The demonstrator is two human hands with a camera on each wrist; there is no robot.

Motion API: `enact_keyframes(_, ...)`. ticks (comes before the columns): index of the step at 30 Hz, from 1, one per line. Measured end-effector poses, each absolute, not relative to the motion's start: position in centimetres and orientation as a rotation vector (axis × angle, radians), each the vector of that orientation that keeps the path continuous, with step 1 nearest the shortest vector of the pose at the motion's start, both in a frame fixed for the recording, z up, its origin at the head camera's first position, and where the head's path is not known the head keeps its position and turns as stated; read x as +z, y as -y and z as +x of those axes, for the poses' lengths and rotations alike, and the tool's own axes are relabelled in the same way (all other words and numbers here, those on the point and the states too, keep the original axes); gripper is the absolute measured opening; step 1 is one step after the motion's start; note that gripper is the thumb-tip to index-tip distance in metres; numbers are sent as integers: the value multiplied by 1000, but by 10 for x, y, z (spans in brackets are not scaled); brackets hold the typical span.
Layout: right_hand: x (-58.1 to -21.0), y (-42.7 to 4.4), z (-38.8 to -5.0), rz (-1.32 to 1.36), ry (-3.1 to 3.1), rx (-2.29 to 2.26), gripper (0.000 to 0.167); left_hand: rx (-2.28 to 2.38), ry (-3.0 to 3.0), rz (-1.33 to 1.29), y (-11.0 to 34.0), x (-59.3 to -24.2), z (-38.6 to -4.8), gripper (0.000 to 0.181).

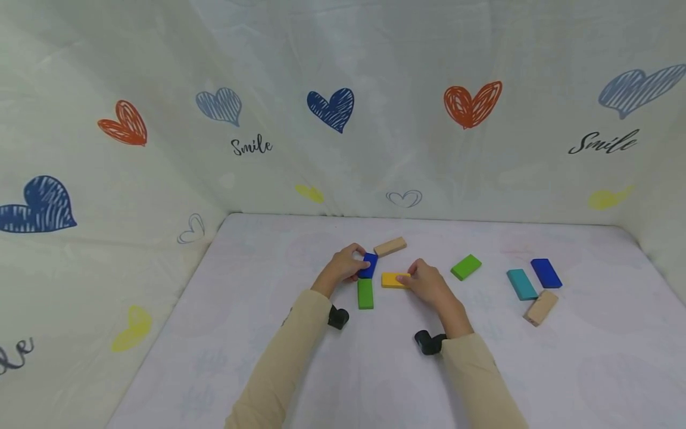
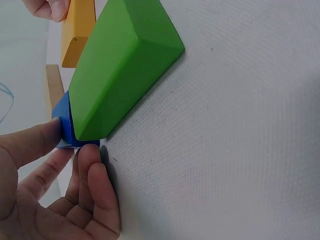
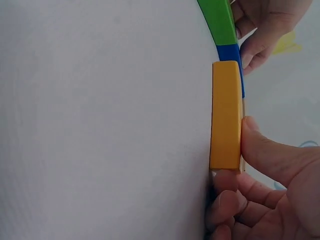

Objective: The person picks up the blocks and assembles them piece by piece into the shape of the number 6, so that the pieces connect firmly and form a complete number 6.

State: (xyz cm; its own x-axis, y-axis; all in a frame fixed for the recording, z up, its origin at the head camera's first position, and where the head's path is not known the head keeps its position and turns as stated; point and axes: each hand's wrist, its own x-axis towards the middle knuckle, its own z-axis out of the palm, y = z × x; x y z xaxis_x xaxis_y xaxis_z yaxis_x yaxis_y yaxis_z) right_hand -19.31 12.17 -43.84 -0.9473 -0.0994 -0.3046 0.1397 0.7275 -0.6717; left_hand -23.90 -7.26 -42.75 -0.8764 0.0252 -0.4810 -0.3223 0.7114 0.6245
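Observation:
My left hand (image 1: 343, 264) pinches a blue block (image 1: 368, 266) between thumb and fingers. That block's near end meets a green block (image 1: 365, 294), lying lengthwise toward me. A plain wooden block (image 1: 390, 246) slants away from the blue block's far end. To the right, my right hand (image 1: 427, 282) grips the right end of a yellow block (image 1: 393, 280), which lies crosswise. In the right wrist view, the thumb presses on the top of the yellow block (image 3: 226, 117), with fingers curled at its end. The left wrist view shows the green block (image 2: 112, 65) close up.
On the right lie another green block (image 1: 466, 267), a teal block (image 1: 521, 284), a second blue block (image 1: 546, 273) and another wooden block (image 1: 540, 308). White cloth walls with printed hearts rise behind and beside the white table (image 1: 268, 256).

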Motion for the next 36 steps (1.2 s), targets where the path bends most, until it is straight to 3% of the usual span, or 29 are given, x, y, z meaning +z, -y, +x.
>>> enact_keyframes(8,-438,-112,-198,61,-2611,-1060,25,1004,-2457,-231,73,-429,-241,35)
enact_keyframes(19,-440,-107,-207,167,-2611,-1088,29,999,-2454,-233,75,-430,-241,36)
enact_keyframes(36,-441,-108,-205,91,-2679,-1125,28,1004,-2461,-214,73,-430,-241,34)
